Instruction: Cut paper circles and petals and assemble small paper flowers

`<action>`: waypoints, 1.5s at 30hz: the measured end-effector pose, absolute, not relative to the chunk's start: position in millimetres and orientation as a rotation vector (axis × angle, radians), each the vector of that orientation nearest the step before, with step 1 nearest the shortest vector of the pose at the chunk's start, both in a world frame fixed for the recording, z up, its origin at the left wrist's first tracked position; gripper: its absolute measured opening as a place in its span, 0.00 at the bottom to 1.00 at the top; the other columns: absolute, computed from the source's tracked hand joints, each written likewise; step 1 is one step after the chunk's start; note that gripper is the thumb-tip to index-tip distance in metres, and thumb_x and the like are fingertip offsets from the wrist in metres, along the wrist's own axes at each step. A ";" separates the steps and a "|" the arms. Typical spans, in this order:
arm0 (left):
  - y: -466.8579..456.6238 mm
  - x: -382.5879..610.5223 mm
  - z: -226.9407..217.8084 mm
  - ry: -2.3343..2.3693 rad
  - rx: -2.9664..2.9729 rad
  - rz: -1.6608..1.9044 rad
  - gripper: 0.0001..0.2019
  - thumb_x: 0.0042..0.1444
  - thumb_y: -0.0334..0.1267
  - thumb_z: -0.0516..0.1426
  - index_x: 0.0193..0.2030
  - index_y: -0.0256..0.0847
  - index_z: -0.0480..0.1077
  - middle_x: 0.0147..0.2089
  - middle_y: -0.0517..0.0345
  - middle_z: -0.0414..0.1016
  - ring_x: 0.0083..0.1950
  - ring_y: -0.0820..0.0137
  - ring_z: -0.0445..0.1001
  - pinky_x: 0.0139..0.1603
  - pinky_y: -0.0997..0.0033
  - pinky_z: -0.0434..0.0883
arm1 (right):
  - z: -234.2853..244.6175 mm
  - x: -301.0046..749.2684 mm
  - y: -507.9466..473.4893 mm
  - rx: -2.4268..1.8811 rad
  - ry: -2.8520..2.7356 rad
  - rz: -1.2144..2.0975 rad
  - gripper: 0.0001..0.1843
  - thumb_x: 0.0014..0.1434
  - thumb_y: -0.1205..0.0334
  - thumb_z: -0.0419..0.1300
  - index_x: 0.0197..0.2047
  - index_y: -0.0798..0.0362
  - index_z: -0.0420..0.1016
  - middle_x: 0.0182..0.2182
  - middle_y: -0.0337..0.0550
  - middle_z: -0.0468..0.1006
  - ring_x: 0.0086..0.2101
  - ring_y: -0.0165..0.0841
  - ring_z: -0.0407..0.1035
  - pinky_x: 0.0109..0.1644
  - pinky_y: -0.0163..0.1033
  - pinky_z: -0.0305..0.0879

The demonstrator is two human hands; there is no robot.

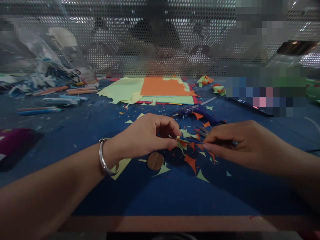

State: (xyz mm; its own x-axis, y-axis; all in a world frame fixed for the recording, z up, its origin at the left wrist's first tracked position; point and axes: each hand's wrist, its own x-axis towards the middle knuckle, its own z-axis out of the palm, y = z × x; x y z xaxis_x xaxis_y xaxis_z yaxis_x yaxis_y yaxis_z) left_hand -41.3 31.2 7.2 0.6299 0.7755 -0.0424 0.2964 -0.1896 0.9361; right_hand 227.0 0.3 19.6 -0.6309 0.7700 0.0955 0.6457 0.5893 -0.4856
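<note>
My left hand, with a silver bangle at the wrist, pinches a small layered paper piece of green and orange between thumb and fingers. My right hand is closed around a thin dark tool, its tips reaching toward the paper piece. Both hands hover just above the blue table mat. Orange and pale green paper scraps lie scattered beneath them, beside a small brown round disc.
Orange and pale green paper sheets lie at the back centre. A blue glue gun rests behind my hands. Pens and markers and plastic bags clutter the back left. A perforated metal screen stands behind. A purple object sits far left.
</note>
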 end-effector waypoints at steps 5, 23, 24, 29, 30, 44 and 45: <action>31.5 -39.2 5.4 0.884 1.583 0.610 0.05 0.55 0.30 0.66 0.38 0.36 0.75 0.34 0.59 0.80 0.36 0.75 0.77 0.40 0.76 0.73 | 18.0 226.9 -0.2 -1.188 -2.514 0.629 0.19 0.69 0.49 0.57 0.32 0.50 0.77 0.24 0.37 0.76 0.24 0.29 0.66 0.28 0.35 0.60; 34.9 -44.2 2.7 0.905 1.167 0.754 0.05 0.53 0.30 0.70 0.35 0.36 0.79 0.37 0.54 0.85 0.39 0.70 0.84 0.41 0.76 0.78 | 15.9 229.2 3.5 -1.372 -2.253 0.563 0.21 0.64 0.42 0.61 0.34 0.50 0.83 0.22 0.37 0.76 0.23 0.30 0.64 0.25 0.36 0.58; 34.3 -44.3 2.9 0.904 1.161 0.752 0.06 0.53 0.30 0.70 0.35 0.36 0.79 0.36 0.54 0.84 0.39 0.70 0.84 0.41 0.76 0.79 | 16.1 229.0 3.6 -1.359 -2.233 0.530 0.20 0.64 0.43 0.61 0.34 0.49 0.83 0.23 0.37 0.76 0.23 0.30 0.65 0.26 0.36 0.59; 32.4 -43.3 3.0 0.929 1.163 0.766 0.08 0.51 0.31 0.71 0.36 0.36 0.79 0.37 0.53 0.84 0.38 0.69 0.84 0.41 0.74 0.79 | 20.5 227.4 1.9 -1.377 -2.142 0.399 0.16 0.64 0.47 0.63 0.33 0.49 0.82 0.26 0.38 0.79 0.28 0.30 0.70 0.32 0.36 0.62; 32.1 -42.6 3.0 0.932 1.176 0.777 0.09 0.50 0.31 0.72 0.36 0.36 0.79 0.36 0.54 0.84 0.37 0.70 0.84 0.42 0.73 0.79 | 21.7 227.1 1.2 -1.390 -2.127 0.358 0.16 0.64 0.47 0.63 0.34 0.50 0.82 0.27 0.38 0.80 0.28 0.30 0.71 0.33 0.37 0.63; 26.2 -36.0 8.9 0.946 1.179 0.743 0.09 0.51 0.32 0.72 0.37 0.34 0.78 0.34 0.54 0.83 0.35 0.73 0.82 0.38 0.77 0.77 | 14.3 226.8 5.6 -1.466 -2.187 0.594 0.21 0.63 0.39 0.62 0.33 0.49 0.81 0.22 0.36 0.76 0.23 0.30 0.64 0.26 0.36 0.58; 25.9 -35.4 9.5 0.953 1.174 0.735 0.09 0.52 0.31 0.71 0.38 0.34 0.78 0.34 0.54 0.83 0.35 0.73 0.82 0.38 0.77 0.77 | 14.3 226.7 5.3 -1.457 -2.184 0.602 0.21 0.63 0.40 0.62 0.33 0.49 0.81 0.21 0.36 0.75 0.22 0.29 0.63 0.25 0.35 0.58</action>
